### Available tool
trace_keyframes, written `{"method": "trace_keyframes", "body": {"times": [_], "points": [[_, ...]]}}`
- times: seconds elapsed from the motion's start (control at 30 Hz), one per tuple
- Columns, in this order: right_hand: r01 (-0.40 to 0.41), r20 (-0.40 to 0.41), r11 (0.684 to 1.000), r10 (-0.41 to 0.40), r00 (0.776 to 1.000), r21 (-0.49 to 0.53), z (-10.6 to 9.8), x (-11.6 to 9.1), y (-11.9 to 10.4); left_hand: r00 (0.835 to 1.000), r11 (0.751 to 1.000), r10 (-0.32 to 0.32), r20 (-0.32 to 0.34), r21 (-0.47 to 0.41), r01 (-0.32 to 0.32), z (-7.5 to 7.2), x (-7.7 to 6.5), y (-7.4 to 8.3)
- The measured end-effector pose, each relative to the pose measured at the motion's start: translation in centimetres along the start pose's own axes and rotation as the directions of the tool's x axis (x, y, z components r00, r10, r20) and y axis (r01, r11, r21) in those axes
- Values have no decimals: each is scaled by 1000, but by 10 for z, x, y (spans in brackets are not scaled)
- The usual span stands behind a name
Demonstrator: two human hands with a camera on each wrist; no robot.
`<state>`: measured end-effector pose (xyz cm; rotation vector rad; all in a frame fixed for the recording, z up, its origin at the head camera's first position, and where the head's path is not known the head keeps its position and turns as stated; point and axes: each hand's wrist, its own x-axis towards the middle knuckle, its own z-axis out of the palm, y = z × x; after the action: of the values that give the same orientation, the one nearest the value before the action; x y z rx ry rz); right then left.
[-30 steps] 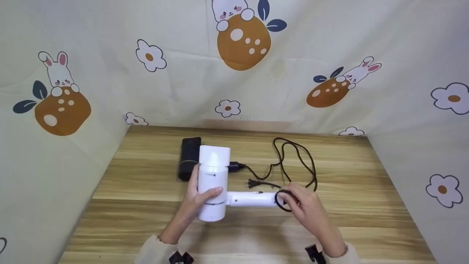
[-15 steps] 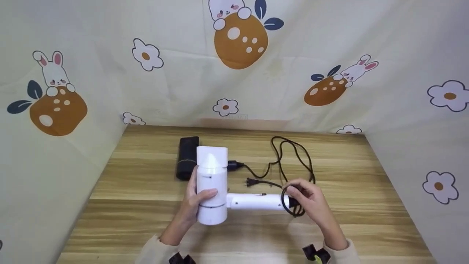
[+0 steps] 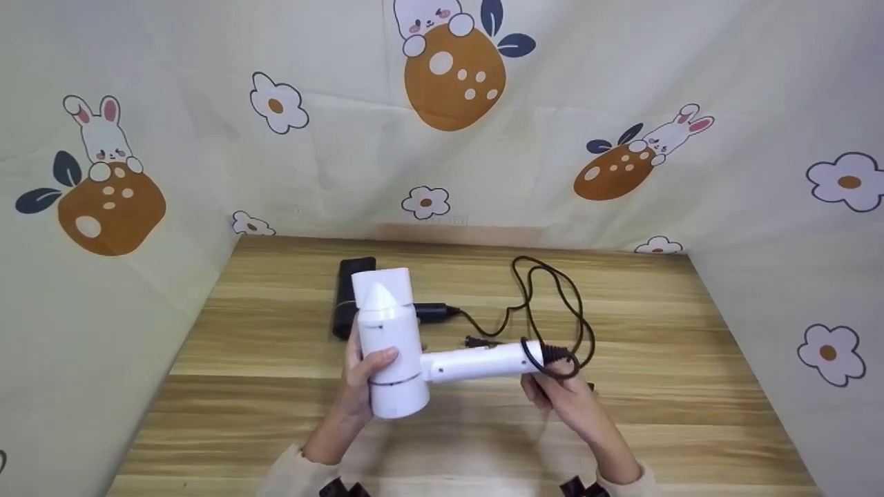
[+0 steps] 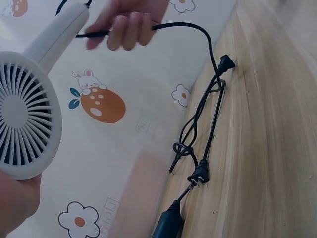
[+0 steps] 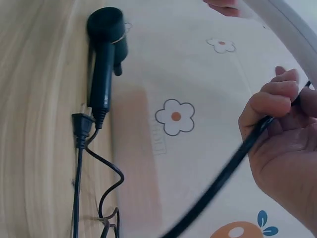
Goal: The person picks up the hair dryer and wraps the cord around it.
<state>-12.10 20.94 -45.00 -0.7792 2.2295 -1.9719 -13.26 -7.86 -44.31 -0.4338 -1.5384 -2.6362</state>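
My left hand grips a white hair dryer round its barrel, thumb across the front. The handle points right, and its slatted rear vent faces the left wrist view. Just below the handle's end, my right hand holds the dryer's black cord in curled fingers. A loop of that cord hangs over the handle end. Behind the white dryer, partly hidden by it, a black hair dryer lies on the table.
The black dryer's cord runs right into loose loops on the wooden table. A two-pin plug lies beside its handle, and another plug rests farther along. A patterned cloth encloses the back and sides.
The white dryer has tilted, its handle end rising and its nozzle shifting left. My right hand has moved from above the handle end to below it, still holding the cord.
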Motion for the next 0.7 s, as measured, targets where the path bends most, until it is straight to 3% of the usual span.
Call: {"method": "trace_keyframes", "body": {"times": [0.1,0.27,0.37,0.5,0.57,0.7], "points": [[3,17,980,1,1000,-199,7,-3,2,994,1000,-7,-109,26,10,0,1,2],[-48,-60,882,22,998,-469,14,-9,-10,974,994,-17,-226,99,40,1,2,4],[-18,-92,826,-42,995,-563,16,-12,-17,971,986,1,-237,164,39,2,2,4],[58,-104,790,-152,983,-610,15,-17,-25,975,971,14,-220,234,39,2,2,3],[118,-94,780,-220,971,-614,14,-18,-28,978,964,14,-207,262,42,2,2,2],[256,-36,728,-359,932,-636,12,-17,-31,987,943,22,-160,331,33,1,5,2]]}}
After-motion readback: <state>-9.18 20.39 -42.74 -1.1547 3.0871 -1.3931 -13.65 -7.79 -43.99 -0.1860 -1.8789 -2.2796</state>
